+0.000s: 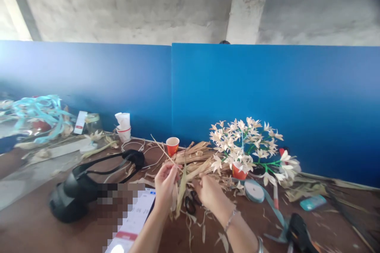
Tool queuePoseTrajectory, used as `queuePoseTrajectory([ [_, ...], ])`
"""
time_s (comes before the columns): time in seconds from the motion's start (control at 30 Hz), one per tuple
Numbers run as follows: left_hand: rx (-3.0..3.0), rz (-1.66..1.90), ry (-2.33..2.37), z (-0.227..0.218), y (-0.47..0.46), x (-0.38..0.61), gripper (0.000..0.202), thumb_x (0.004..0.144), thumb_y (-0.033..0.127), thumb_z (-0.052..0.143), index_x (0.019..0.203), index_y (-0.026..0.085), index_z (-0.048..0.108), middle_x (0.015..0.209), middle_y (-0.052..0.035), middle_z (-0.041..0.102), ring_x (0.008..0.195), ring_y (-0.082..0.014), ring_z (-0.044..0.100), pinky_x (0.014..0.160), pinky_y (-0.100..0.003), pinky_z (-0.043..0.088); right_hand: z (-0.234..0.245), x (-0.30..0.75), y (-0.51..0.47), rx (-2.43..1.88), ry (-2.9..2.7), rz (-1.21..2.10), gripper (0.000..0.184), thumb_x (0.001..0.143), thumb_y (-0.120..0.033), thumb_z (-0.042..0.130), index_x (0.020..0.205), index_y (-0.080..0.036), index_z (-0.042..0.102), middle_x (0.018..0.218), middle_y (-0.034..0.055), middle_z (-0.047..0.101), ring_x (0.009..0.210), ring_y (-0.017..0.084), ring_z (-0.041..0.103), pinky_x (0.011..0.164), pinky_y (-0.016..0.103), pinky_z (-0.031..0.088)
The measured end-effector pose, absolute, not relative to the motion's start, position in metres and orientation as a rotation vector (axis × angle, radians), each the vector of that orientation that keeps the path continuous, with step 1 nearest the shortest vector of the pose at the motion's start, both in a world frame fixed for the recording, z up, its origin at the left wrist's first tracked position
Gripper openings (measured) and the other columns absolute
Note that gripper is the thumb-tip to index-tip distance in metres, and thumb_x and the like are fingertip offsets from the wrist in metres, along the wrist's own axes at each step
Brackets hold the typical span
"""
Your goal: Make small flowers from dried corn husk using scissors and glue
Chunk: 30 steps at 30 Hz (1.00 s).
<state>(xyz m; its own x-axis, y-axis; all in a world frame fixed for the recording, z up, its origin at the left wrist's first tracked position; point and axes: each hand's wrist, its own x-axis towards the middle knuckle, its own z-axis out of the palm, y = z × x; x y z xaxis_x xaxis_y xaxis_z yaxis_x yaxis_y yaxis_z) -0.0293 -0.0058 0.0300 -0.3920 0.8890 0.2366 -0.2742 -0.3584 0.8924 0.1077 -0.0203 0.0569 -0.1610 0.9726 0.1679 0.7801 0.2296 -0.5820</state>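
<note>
My left hand (166, 182) is closed in a pinch on a thin, pale strip of dried husk (162, 149), which sticks up to the left past the fingertips. To its right, my right hand (209, 191) is curled with the fingers pressed together; what it holds, if anything, is hidden. A wider dry husk leaf (184, 184) hangs or lies between the two hands; I cannot tell which. Black-handled scissors (190, 205) lie just beside my right hand, partly covered. Behind both hands spreads a pile of dry husks (194, 153).
Pale husk flowers (237, 142) stand in a red cup (239, 172); another red cup (172, 146) is behind the pile. Ribbon roll (254, 191), black glue gun (299, 231) and teal packet (313, 202) lie right. Left are a phone (133, 217) and black strapped object (74, 193).
</note>
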Motion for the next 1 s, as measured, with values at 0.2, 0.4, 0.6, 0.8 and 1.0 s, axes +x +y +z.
queuePoseTrajectory([
  [0.2, 1.099, 1.309, 0.835, 0.028, -0.014, -0.014, 0.028, 0.063, 0.037, 0.068, 0.061, 0.015, 0.051, 0.046, 0.0037, 0.053, 0.034, -0.0033, 0.035, 0.035, -0.016, 0.021, 0.06, 0.13, -0.043, -1.165, -2.026, 0.049, 0.039, 0.082, -0.007, 0.035, 0.115, -0.019, 0.052, 0.112, 0.0107, 0.058, 0.102, 0.02, 0.055, 0.083, 0.032, 0.046],
  [0.4, 1.082, 0.785, 0.555, 0.023, -0.027, -0.01, 0.018, 0.062, 0.024, 0.068, 0.063, 0.014, 0.054, 0.046, -0.0004, 0.059, 0.031, -0.0039, 0.039, 0.032, -0.016, 0.019, 0.062, 0.157, -0.06, -0.997, -2.306, -0.192, 0.026, 0.082, -0.008, 0.043, 0.096, -0.02, 0.061, 0.12, 0.0072, 0.053, 0.101, 0.02, 0.051, 0.082, 0.034, 0.045],
  [0.6, 1.178, 0.499, 0.573, 0.02, -0.031, -0.014, 0.015, 0.059, 0.024, 0.069, 0.06, 0.012, 0.059, 0.053, -0.0044, 0.065, 0.032, -0.0043, 0.041, 0.033, -0.017, 0.02, 0.053, 0.163, -0.08, -1.121, -2.437, -0.181, 0.018, 0.081, -0.008, 0.046, 0.073, -0.02, 0.057, 0.07, 0.0013, 0.058, 0.07, 0.015, 0.051, 0.061, 0.024, 0.039],
  [0.8, 1.243, 0.571, 0.745, 0.024, -0.032, -0.012, 0.018, 0.061, 0.028, 0.07, 0.059, 0.013, 0.06, 0.051, -0.0026, 0.063, 0.032, -0.0033, 0.037, 0.035, -0.017, 0.02, 0.048, 0.166, -0.081, -1.229, -2.373, -0.066, 0.018, 0.079, -0.007, 0.046, 0.073, -0.019, 0.058, 0.074, 0.0015, 0.059, 0.073, 0.015, 0.051, 0.062, 0.023, 0.037],
  [1.0, 1.253, 0.733, 0.809, 0.029, -0.023, -0.022, 0.022, 0.062, 0.032, 0.069, 0.061, 0.013, 0.058, 0.047, 0.0007, 0.056, 0.034, -0.0025, 0.032, 0.036, -0.017, 0.014, 0.061, 0.174, -0.08, -1.31, -2.136, 0.145, 0.016, 0.08, -0.013, 0.048, 0.074, -0.02, 0.061, 0.071, 0.0, 0.063, 0.069, 0.013, 0.056, 0.063, 0.021, 0.037],
])
